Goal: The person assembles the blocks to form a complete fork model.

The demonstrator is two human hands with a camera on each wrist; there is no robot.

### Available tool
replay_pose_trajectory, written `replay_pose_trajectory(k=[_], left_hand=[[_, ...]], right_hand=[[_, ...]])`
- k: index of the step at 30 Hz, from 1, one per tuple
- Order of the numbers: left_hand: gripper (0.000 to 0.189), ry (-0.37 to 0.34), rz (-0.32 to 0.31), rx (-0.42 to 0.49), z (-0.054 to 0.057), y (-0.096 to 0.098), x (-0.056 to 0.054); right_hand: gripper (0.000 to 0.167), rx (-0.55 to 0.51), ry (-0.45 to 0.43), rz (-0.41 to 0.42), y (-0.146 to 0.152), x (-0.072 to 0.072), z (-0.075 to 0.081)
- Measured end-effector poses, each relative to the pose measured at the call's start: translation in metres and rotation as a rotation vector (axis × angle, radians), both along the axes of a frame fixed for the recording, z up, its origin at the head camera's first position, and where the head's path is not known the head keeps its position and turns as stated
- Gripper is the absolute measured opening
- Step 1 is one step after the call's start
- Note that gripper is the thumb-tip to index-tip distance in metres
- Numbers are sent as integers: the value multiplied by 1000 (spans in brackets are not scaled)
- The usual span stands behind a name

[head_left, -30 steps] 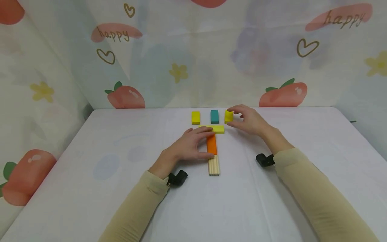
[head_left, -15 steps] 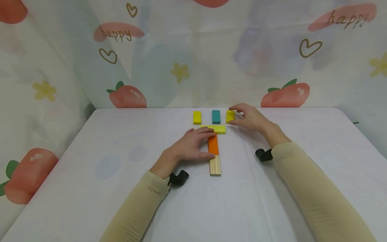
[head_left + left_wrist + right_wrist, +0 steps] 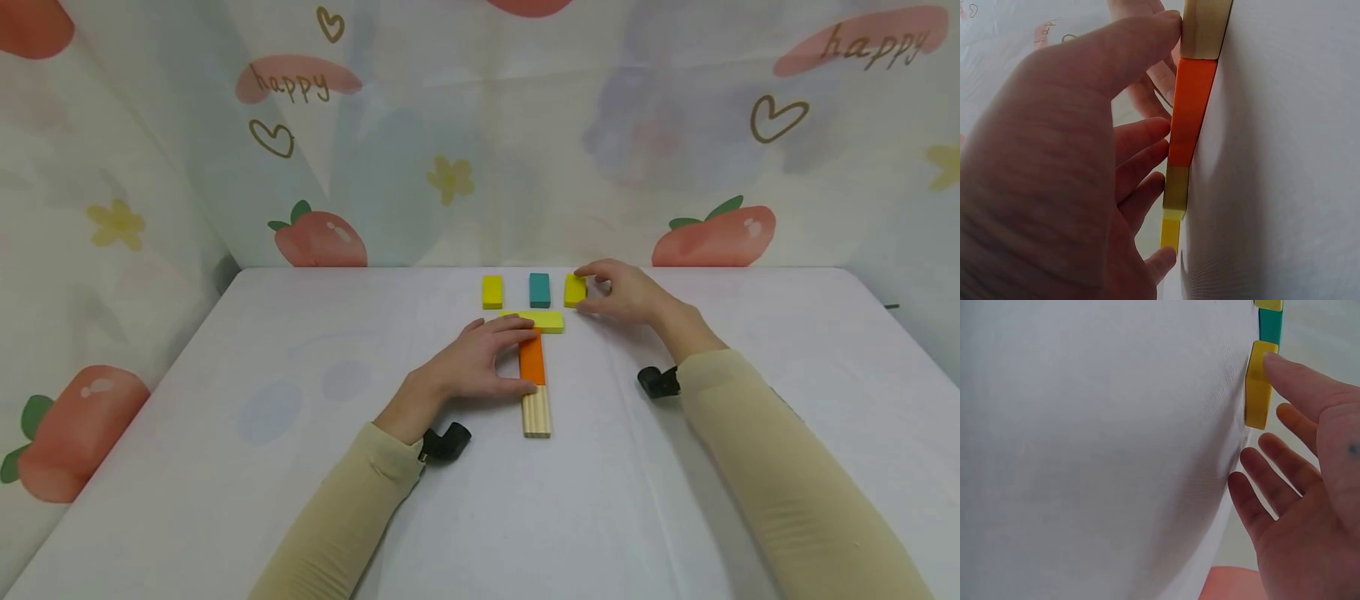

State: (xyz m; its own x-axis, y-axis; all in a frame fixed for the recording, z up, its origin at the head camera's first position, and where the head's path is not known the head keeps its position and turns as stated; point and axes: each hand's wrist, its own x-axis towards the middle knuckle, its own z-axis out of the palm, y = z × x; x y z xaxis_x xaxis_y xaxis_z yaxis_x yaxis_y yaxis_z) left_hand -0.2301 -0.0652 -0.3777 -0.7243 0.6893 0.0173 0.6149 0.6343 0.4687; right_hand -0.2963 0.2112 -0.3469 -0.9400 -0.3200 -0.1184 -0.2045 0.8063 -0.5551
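Observation:
A line of blocks runs away from me in the head view: a plain wooden block (image 3: 536,417), an orange block (image 3: 532,362), then a yellow block (image 3: 552,322) lying crosswise. My left hand (image 3: 468,367) reaches over the line, thumb where plain and orange meet, fingers spread over the orange and crosswise yellow ones. In the left wrist view its thumb tip is right at the plain block (image 3: 1205,28). Farther back, my right hand (image 3: 630,293) has loosely spread fingers around a yellow block (image 3: 573,290). The right wrist view shows its thumb overlapping that block (image 3: 1259,394), index finger apart from it.
A teal block (image 3: 539,290) and another yellow block (image 3: 492,292) stand in the back row, left of my right hand. White cloth covers the table (image 3: 360,517). A patterned curtain (image 3: 510,208) rises behind the back edge.
My right hand has shifted very slightly right relative to the yellow block by it. The blocks and left hand keep their places; the head view has drifted slightly.

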Motion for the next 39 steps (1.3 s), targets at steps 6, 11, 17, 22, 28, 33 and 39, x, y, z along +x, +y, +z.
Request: replay_pose_trajectory(k=[6,11,17,22,28,33,39], left_hand=[[72,3,-6,2,0,0,0],[72,5,-8,5,0,-1,0],[72,2,-7,0,0,-1,0],[72,0,-4,-1,0,-1,0],[72,-2,3,-4,0,0,1],[72,-6,6,-5,1,0,1],[72,-7,3,-7,2,0,1]], right_hand=[[58,7,-4,14,-1,-3,-1],[58,23,-10,16,-1,-3,-2],[56,30,-5,5,-1,-3,-2],[55,30,6,4,-1,-4,-3],[54,20,10,12,-2,-6,-3],[54,-8,2,16,-2,-6,-4],[53,-20,7,16,-2,-6,-4]])
